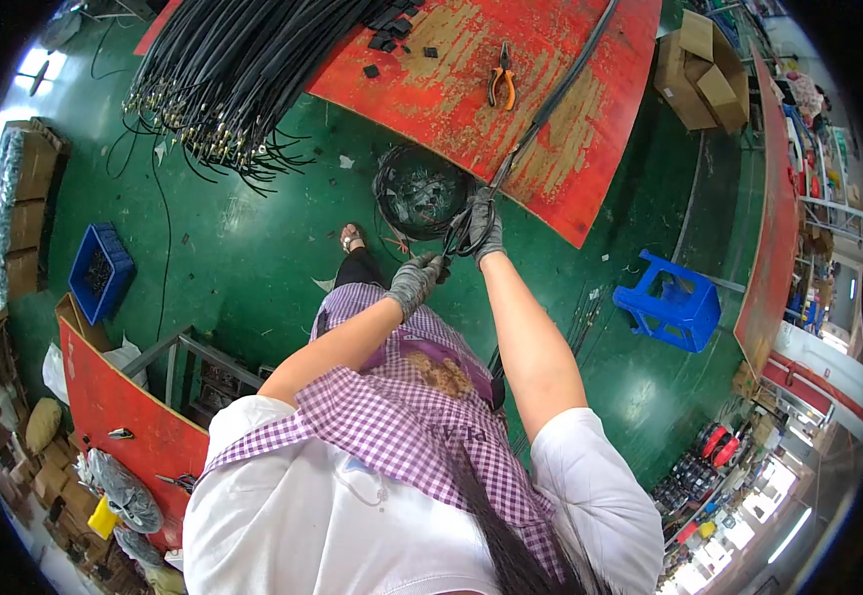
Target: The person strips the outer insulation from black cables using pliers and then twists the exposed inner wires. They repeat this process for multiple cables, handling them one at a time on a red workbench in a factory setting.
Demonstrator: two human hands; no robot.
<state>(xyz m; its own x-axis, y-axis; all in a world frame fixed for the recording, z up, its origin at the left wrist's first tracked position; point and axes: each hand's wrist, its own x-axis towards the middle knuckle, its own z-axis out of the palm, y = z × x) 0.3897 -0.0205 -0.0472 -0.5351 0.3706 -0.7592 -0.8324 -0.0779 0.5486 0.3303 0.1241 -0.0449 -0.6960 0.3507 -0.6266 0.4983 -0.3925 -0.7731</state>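
Both my hands wear grey gloves and are closed at the corner edge of the red table (605, 188). My right hand (487, 226) grips a bundle of black cables (554, 99), which runs back from it across the worn tabletop to the far edge. Loops of cable hang beside its fingers. Lower and to the left, my left hand (415, 284) is wrapped round the cable's near part; its fingertips are partly hidden. Orange-handled pliers (502, 79) lie on the table, left of the bundle.
A thick heap of black cables with metal ends (243, 74) overhangs the table's left edge. On the floor are a round black-rimmed container (384, 198), a blue stool (684, 307), a blue crate (89, 268) and a cardboard box (684, 94). Another red table (124, 382) stands left.
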